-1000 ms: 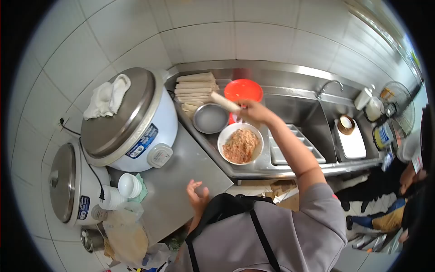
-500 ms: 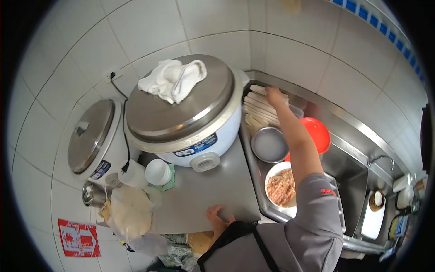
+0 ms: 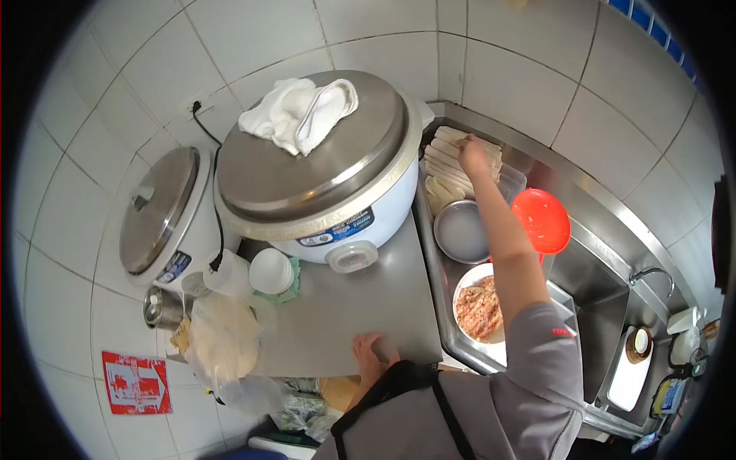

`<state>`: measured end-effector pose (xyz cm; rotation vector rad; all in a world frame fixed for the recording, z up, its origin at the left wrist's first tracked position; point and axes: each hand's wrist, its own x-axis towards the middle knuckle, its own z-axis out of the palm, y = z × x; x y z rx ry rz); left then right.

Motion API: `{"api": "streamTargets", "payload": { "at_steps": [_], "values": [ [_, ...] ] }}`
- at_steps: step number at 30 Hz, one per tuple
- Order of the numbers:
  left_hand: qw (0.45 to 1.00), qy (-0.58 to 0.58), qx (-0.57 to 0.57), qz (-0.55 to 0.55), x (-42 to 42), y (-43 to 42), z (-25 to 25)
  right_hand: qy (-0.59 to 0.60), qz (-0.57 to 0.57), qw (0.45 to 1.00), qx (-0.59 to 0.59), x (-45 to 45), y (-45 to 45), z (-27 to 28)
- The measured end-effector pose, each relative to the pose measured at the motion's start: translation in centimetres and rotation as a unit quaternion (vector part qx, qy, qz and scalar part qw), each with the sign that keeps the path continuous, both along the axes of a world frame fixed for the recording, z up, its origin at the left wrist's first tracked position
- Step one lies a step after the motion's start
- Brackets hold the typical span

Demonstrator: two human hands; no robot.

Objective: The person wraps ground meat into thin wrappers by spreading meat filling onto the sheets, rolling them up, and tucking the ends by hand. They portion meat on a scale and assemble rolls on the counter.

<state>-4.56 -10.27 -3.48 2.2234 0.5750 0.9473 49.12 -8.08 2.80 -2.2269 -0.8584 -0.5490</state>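
My right hand (image 3: 474,156) reaches over a row of long pale rolls (image 3: 445,165) laid side by side in a clear plastic tray (image 3: 512,182). Its fingers are closed and bent down on a roll near the far end; the fingertips are partly hidden. Below it are a round grey metal pan (image 3: 462,230) and a white bowl (image 3: 460,295) of minced pink filling (image 3: 480,310), partly covered by my forearm. My left hand (image 3: 372,353) rests on the front edge of the metal counter (image 3: 337,314), thumb and fingers apart, holding nothing.
A big rice cooker (image 3: 330,207) with a white cloth (image 3: 299,115) on its lid stands left of the tray. Red plates (image 3: 541,221) and a sink (image 3: 598,322) lie to the right. White bowls (image 3: 270,272) and a plastic bag (image 3: 222,337) sit at left.
The camera view has shifted slightly, so the whole scene sits a little differently. My right hand stays over the rolls, with its fingers at the far part of the row. My left hand remains on the counter edge.
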Motion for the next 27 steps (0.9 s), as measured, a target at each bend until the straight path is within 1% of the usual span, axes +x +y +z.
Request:
{"api": "streamTargets", "payload": {
  "at_steps": [2,3,4,5,6,7,8,9,10,11,12,14,16,17,18,20,21,22,23,24,25,26,27],
  "values": [
    [1.000,0.004,0.003,-0.013,-0.3,0.0,-0.6,0.002,-0.055,0.979,0.195,-0.4,0.2,0.4],
    [1.000,0.011,0.010,-0.024,-0.2,0.3,-1.1,0.059,-0.084,0.966,0.239,-2.0,-1.1,2.6],
    [0.999,0.020,0.016,-0.029,-0.4,0.8,-1.4,0.121,-0.107,0.947,0.278,-4.9,-3.0,6.2],
    [0.999,0.015,0.024,-0.038,-0.2,1.0,-2.0,0.013,-0.141,0.937,0.320,-6.8,-4.2,7.9],
    [0.999,0.014,0.027,-0.034,-0.3,0.9,-2.1,0.028,0.058,0.828,0.556,0.1,-5.9,2.5],
    [0.998,-0.008,0.047,-0.029,-0.6,0.8,-1.3,0.238,-0.019,0.788,0.567,-5.7,-7.6,7.8],
    [0.997,-0.046,-0.046,-0.031,-0.5,0.6,-1.1,0.260,0.079,0.675,0.686,-5.9,-8.5,8.4],
    [0.996,-0.063,-0.061,-0.030,-0.9,0.4,0.1,0.150,0.069,0.703,0.692,-12.4,-8.2,12.1],
    [0.993,-0.085,-0.065,-0.041,-0.8,1.3,1.7,0.125,0.089,0.695,0.703,-15.7,-7.9,14.2],
    [0.992,-0.113,-0.050,-0.014,-1.1,1.9,2.3,0.100,0.102,0.687,0.712,-18.3,-8.2,15.3],
    [0.990,-0.139,-0.036,0.008,-1.9,2.5,2.7,0.100,0.107,0.695,0.704,-21.1,-8.1,16.3],
    [0.979,-0.191,0.000,0.069,-4.4,4.3,5.6,0.088,0.111,0.703,0.697,-25.9,-7.5,18.0],
    [0.973,-0.177,0.039,0.141,-8.2,7.1,7.0,0.088,0.159,0.711,0.679,-30.3,-6.4,18.7],
    [0.976,-0.140,0.013,0.164,-10.5,8.2,7.7,0.084,0.181,0.714,0.671,-31.9,-6.0,18.7],
    [0.977,-0.106,-0.010,0.185,-12.7,9.7,8.4,0.082,0.212,0.730,0.644,-33.0,-5.2,17.9],
    [0.965,0.058,-0.142,0.212,-16.2,13.1,9.5,0.106,0.312,0.739,0.587,-38.1,-2.7,16.9],
    [0.963,0.104,-0.109,0.223,-18.2,15.8,8.4,0.119,0.307,0.792,0.513,-40.6,-1.4,15.5],
    [0.958,0.149,-0.080,0.232,-19.9,17.8,7.1,0.196,0.324,0.823,0.424,-43.6,0.1,14.5],
    [0.956,0.118,-0.062,0.260,-20.8,19.3,8.1,0.304,0.387,0.825,0.278,-47.0,0.9,14.3],
    [0.953,0.088,-0.045,0.286,-21.6,20.4,9.5,0.363,0.483,0.781,0.159,-49.6,3.1,12.5],
    [0.948,0.059,-0.030,0.310,-22.1,21.3,10.2,0.386,0.600,0.698,0.055,-52.7,5.2,11.7],
    [0.955,0.027,0.020,0.295,-22.3,22.7,9.9,0.436,0.642,0.627,-0.067,-54.9,7.9,9.8],
    [0.957,-0.004,0.068,0.281,-22.4,23.8,9.5,0.411,0.659,0.608,-0.163,-56.7,11.1,6.9]
  ]
}}
